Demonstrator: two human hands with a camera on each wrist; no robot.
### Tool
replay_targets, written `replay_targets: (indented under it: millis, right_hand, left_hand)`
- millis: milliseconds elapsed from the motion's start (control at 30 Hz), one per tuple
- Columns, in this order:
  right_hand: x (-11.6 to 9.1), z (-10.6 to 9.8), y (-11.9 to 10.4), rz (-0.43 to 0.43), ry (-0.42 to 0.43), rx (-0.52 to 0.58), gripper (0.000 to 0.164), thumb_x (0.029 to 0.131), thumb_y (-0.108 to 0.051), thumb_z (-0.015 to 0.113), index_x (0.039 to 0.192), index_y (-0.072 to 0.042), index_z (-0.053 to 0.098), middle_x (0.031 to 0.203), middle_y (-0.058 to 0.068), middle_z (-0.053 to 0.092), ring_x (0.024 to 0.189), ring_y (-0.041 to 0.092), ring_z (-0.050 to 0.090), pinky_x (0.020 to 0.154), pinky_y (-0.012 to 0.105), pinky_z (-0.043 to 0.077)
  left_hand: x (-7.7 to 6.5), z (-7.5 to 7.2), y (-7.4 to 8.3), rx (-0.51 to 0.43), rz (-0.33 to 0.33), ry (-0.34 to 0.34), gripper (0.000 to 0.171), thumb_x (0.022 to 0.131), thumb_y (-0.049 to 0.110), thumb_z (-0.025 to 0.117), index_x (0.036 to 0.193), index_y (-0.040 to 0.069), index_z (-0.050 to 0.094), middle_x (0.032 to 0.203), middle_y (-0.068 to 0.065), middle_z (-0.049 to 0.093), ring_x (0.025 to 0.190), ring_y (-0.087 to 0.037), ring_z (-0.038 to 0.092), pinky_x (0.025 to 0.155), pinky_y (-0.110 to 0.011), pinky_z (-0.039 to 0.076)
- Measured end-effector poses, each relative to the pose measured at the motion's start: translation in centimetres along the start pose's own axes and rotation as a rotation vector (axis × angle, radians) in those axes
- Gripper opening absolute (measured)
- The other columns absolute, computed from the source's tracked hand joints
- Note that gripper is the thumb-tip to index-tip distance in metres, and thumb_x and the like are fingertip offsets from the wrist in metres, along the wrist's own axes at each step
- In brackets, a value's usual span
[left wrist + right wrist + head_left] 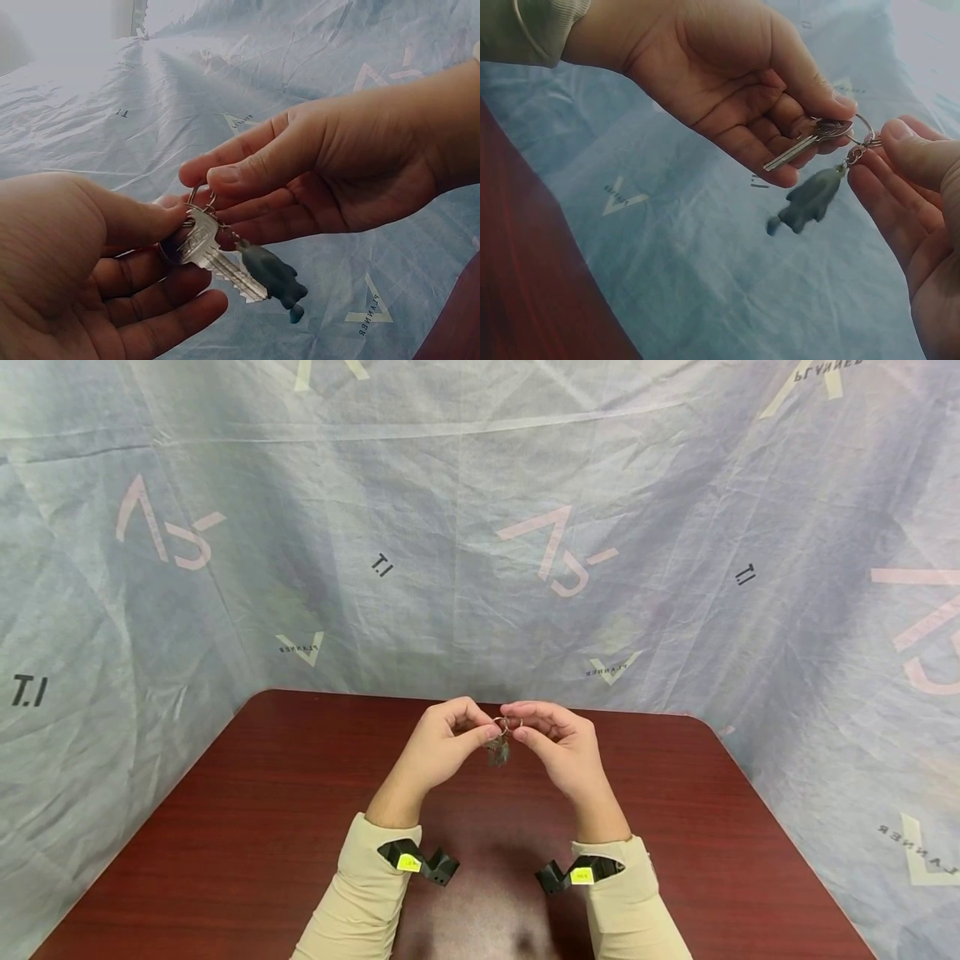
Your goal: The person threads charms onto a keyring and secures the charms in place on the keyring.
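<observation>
We observe the left hand [444,740] pinching the key [225,268] and the right hand [561,748] pinching the ring [869,124], above the table [675,810]. Key and charm [271,271] are both linked; neither is detached. We judge the ring work unfinished. Beyond hangs cloth [450,485].

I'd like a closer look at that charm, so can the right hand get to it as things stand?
Probably yes: the charm hangs below the right hand with nothing between; the left hand pinches the key to one side. The right grip on the ring may need easing first.
</observation>
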State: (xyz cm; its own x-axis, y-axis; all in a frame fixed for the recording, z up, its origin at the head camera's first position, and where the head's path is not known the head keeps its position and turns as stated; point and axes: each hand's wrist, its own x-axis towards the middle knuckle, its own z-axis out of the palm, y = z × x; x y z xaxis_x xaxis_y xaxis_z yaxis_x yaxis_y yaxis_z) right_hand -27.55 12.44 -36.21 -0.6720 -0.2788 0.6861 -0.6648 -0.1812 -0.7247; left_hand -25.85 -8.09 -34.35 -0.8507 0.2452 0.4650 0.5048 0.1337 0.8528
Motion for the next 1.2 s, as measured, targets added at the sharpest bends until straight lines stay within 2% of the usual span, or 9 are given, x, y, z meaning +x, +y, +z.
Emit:
replay_targets:
  millis: [333,600,800,1000,1200]
  right_hand:
    - [0.01,0.07,0.03,-0.035,0.006,-0.047,0.024,0.091,0.0,0.072,0.111,0.013,0.066,0.116,0.0,0.074,0.103,0.016,0.071,0.085,0.033,0.058]
    - [0.06,0.3,-0.26,-0.044,0.006,-0.047,0.021,0.09,0.006,0.071,0.109,0.013,0.066,0.116,0.002,0.073,0.101,0.015,0.071,0.082,0.031,0.058]
    - [0.04,0.31,-0.2,-0.036,0.0,-0.064,0.021,0.09,0.007,0.071,0.11,0.011,0.068,0.116,0.004,0.073,0.101,0.016,0.071,0.083,0.031,0.058]
    - [0.09,0.17,-0.07,-0.035,-0.019,-0.069,0.023,0.092,0.005,0.07,0.114,0.011,0.067,0.117,0.005,0.073,0.102,0.017,0.071,0.084,0.032,0.058]
    - [0.12,0.05,0.29,-0.012,-0.03,-0.07,0.026,0.093,0.004,0.068,0.118,0.009,0.066,0.114,0.005,0.074,0.1,0.015,0.071,0.086,0.032,0.057]
  left_hand:
    - [-0.02,0.02,-0.07,-0.007,0.004,-0.006,0.007,0.092,0.008,0.074,0.089,0.004,0.069,0.086,-0.007,0.071,0.075,-0.018,0.064,0.067,-0.028,0.05]
    - [-0.09,-0.01,-0.1,0.007,0.003,-0.047,0.007,0.092,0.007,0.074,0.087,0.007,0.07,0.083,-0.006,0.069,0.07,-0.014,0.06,0.062,-0.027,0.046]
    - [-0.14,-0.14,-0.03,0.022,0.006,-0.021,0.007,0.092,0.009,0.074,0.089,0.005,0.07,0.084,-0.006,0.069,0.071,-0.016,0.06,0.063,-0.028,0.047]
    - [-0.03,-0.24,-0.21,-0.002,-0.011,-0.011,0.007,0.093,0.008,0.073,0.092,0.002,0.068,0.088,-0.01,0.071,0.078,-0.021,0.067,0.069,-0.029,0.053]
    - [0.0,-0.46,-0.14,-0.005,-0.019,-0.004,0.005,0.095,0.007,0.071,0.094,0.003,0.068,0.089,-0.009,0.071,0.079,-0.019,0.068,0.071,-0.031,0.054]
